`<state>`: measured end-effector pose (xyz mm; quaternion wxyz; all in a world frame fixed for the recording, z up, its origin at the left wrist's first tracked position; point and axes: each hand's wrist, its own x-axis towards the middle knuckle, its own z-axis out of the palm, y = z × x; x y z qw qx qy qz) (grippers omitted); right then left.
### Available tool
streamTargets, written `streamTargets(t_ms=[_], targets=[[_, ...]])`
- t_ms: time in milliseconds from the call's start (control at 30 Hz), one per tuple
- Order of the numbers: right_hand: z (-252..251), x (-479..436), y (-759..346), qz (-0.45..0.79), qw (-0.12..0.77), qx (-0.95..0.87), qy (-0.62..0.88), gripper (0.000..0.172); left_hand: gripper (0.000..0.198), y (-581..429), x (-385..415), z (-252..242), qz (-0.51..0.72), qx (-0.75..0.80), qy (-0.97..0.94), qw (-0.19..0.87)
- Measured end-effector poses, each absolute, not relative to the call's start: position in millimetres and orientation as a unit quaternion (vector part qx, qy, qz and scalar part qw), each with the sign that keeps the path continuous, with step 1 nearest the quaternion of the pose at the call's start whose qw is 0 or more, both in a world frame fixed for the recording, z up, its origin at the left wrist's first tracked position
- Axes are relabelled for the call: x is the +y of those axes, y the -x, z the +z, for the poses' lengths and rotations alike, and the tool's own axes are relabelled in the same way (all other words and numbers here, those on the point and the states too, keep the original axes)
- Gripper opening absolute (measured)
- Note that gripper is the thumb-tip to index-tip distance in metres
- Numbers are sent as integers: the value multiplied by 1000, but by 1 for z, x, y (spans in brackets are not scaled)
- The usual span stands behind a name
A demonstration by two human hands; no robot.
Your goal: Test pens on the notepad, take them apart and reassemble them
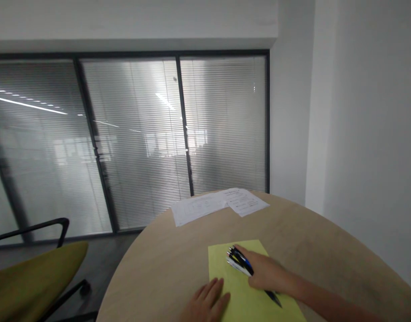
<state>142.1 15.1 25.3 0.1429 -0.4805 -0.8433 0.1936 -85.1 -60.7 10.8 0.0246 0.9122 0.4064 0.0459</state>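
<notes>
Several pens [239,261] in black, blue, white and yellow are bunched in my right hand [267,272], which is closed around them. Their upper ends stick out to the left of the thumb side, and one dark pen tip shows below the hand. Beneath lies a yellow sheet of paper [237,297] on the table. My left hand [205,304] rests on the sheet's left edge with its fingers spread, partly cut off by the bottom of the view.
The round wooden table [152,264] fills the lower middle. Printed white papers [205,206] lie near its far edge. A yellow-green chair [41,277] with black arms stands at the left. Glass panels with blinds [138,134] and a white wall [362,134] are behind.
</notes>
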Motion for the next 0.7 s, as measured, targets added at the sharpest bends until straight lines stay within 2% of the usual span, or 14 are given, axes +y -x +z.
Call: streamTargets(t_ms=[233, 533, 700], targets=[[28, 22, -86, 141, 135, -874, 445, 81, 42, 120, -80, 41, 70, 486, -871, 8], [29, 39, -31, 84, 148, -892, 418, 77, 34, 159, -58, 43, 60, 574, -816, 20], [36, 50, -19, 84, 128, -901, 406, 82, 49, 172, -46, 40, 72, 596, -799, 33]])
